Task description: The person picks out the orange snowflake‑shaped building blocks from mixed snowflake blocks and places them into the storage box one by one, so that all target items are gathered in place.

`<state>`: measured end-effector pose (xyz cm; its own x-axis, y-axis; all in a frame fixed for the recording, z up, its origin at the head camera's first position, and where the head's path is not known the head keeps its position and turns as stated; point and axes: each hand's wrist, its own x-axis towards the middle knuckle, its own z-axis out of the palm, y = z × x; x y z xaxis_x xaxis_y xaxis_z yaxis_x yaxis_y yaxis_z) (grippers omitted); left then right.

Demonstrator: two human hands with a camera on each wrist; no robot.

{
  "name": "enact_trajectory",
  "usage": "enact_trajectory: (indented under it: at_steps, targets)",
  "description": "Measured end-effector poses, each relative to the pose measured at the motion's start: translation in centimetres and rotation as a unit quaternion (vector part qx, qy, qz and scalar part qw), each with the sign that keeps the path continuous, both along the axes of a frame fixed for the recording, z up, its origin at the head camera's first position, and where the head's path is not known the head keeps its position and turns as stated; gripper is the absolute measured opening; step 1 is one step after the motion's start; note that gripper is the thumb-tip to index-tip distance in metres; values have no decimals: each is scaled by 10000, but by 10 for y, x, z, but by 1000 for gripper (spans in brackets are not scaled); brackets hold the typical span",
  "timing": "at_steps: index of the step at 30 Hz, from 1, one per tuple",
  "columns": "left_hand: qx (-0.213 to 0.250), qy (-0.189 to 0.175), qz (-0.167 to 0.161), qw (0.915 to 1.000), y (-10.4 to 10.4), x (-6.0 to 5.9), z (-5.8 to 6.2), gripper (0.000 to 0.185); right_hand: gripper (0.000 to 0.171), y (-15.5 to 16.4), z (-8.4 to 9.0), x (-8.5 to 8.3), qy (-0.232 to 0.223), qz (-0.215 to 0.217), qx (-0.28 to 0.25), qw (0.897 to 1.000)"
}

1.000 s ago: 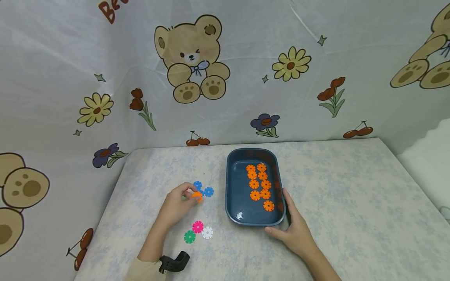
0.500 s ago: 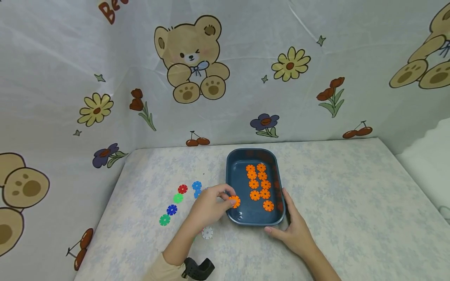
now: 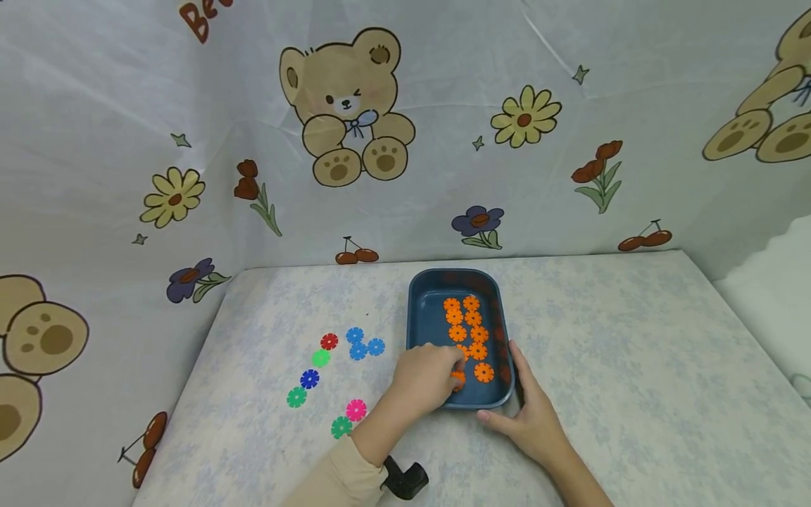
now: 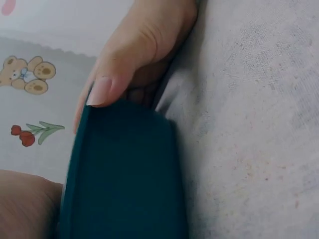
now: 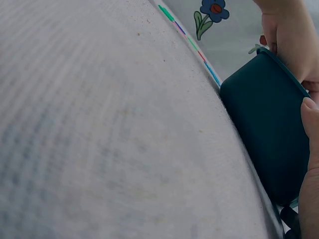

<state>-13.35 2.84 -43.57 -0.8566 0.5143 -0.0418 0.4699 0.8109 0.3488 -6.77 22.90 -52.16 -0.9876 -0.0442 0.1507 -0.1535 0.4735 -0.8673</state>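
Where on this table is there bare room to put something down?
Bare cloth lies right of the blue tray to the table's right edge, and behind the tray up to the curtain. It is crowded left of the tray, among the loose coloured discs and the left hand.

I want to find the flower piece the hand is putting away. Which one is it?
Look at the dark blue tray in the middle of the table. At its near end, the left hand pinches one orange flower piece. The other orange pieces lie loose, untouched.
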Motion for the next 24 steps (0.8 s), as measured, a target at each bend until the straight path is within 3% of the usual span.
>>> enact_trajectory:
  at_steps: [4,12,24]
  targets:
    - [-271,207,2,9994,6,-1,-6,18,119,0,2,0,6,0,-31,10000]
    - [-671,345,328,9966,13,-3,-13,10,120,-1,2,0,43,-12,-3,10000]
    - [-1012,548,566,9917,18,-5,-18,26,121,-2,1,-1,121,-23,58,9999]
